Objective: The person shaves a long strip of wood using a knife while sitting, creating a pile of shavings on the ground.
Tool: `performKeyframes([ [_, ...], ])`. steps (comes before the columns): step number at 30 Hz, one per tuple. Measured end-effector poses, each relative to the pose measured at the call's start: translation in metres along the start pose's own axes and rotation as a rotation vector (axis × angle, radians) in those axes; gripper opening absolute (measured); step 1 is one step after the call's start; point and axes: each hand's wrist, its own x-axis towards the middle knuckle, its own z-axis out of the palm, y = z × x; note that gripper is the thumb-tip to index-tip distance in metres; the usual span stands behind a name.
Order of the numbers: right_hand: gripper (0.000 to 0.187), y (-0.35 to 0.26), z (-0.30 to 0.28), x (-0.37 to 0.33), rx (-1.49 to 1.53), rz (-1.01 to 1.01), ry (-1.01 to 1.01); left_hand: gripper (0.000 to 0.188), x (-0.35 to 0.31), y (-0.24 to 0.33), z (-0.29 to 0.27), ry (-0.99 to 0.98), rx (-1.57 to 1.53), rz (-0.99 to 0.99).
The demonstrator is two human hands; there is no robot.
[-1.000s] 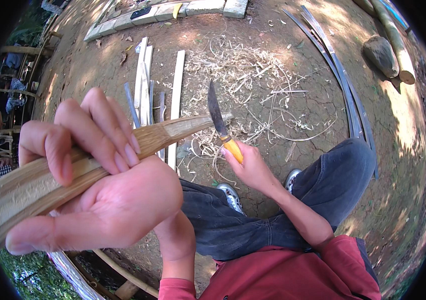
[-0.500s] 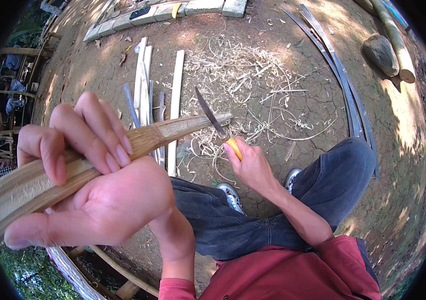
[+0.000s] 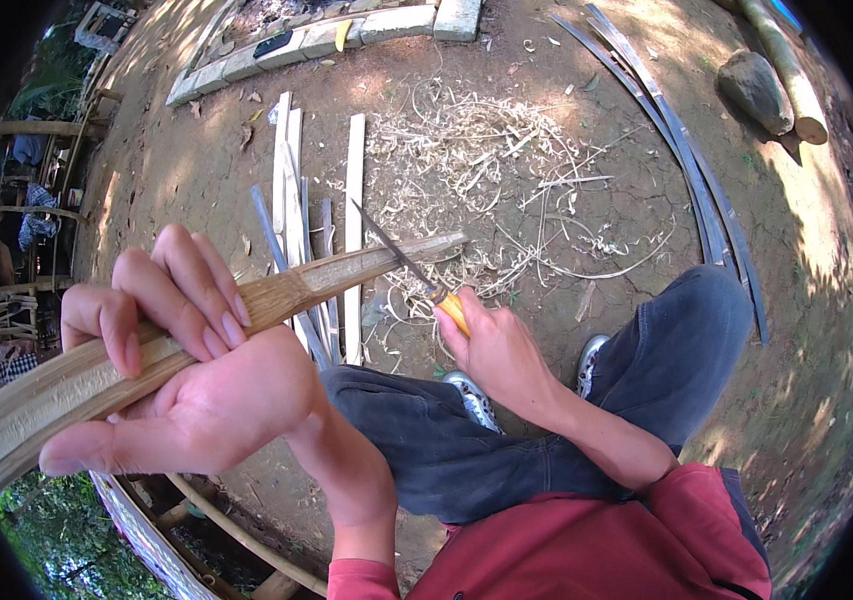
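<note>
A split bamboo piece (image 3: 287, 297) slants across the view from lower left and tapers to a thin tip at the upper right. My left hand (image 3: 212, 350) is closed round its thick part, palm up, with the fingers curled over the top. My right hand (image 3: 497, 350) grips the yellow handle of a knife (image 3: 397, 250). The dark, slightly curved blade crosses the bamboo short of its tip; whether its edge bites into the surface I cannot tell.
Pale shavings (image 3: 477, 140) litter the ground ahead. Long pale strips (image 3: 355, 230) lie to their left, and dark bent strips (image 3: 682, 140) to the right. A rock (image 3: 755, 92) sits beside a log (image 3: 792, 80). Stone blocks (image 3: 317, 40) form a border at the back.
The knife has shifted left along the bamboo, away from the tip, and its blade leans further left. My left hand and the bamboo have moved slightly right in view.
</note>
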Motion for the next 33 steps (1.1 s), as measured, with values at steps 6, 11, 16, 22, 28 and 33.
performKeyframes([
  [6,0.029,-0.012,-0.013,-0.005,-0.015,0.024,-0.038,0.065,-0.005,0.000,0.009,-0.042,-0.053,0.027],
  [11,0.032,0.009,-0.009,0.000,-0.128,0.080,-0.043,0.064,-0.014,0.006,0.022,-0.081,-0.059,0.062],
  [16,0.033,-0.021,-0.035,-0.016,-0.011,-0.004,-0.066,0.062,-0.011,0.005,0.022,-0.123,0.069,0.087],
  [22,0.032,0.026,-0.004,-0.005,0.119,0.121,-0.089,0.063,-0.007,0.006,0.021,-0.136,0.066,0.098],
  [28,0.033,0.014,-0.011,-0.003,0.092,0.139,-0.078,0.062,-0.013,0.002,0.024,-0.169,-0.009,0.080],
  [33,0.034,0.021,-0.006,-0.001,0.172,0.101,-0.097,0.063,-0.011,0.006,0.016,-0.163,-0.026,0.055],
])
